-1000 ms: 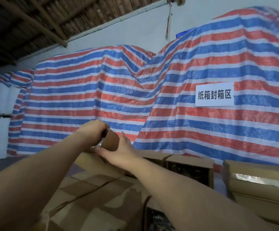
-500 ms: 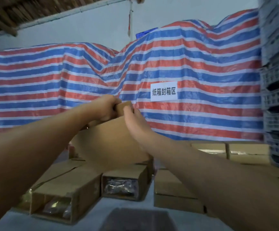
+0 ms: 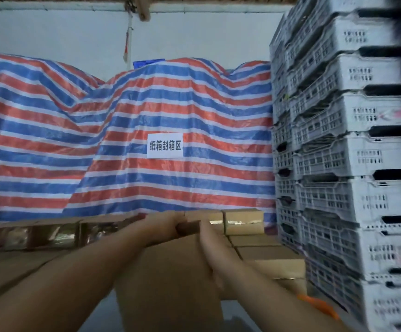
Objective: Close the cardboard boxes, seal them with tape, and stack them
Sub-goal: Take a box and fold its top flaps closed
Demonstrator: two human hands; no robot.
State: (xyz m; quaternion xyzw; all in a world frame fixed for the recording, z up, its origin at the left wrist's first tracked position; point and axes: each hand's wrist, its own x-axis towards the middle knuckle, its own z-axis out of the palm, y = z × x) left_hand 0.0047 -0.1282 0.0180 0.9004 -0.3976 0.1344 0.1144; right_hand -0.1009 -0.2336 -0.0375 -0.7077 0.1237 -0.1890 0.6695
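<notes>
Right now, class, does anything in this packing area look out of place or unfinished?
Yes. At the left, a row of open boxes still shows shiny contents, unsealed, while boxes at the right are taped. An orange object lies below the crates; too blurred to identify.

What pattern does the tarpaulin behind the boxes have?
Red, blue and white stripes on the tarpaulin, head view.

A white sign (image 3: 165,145) on the striped tarp (image 3: 127,178) reads "纸箱封箱区" in dark characters. Right of the sign, pinkish labels on the grey crates (image 3: 353,149) are too blurred to read.
</notes>
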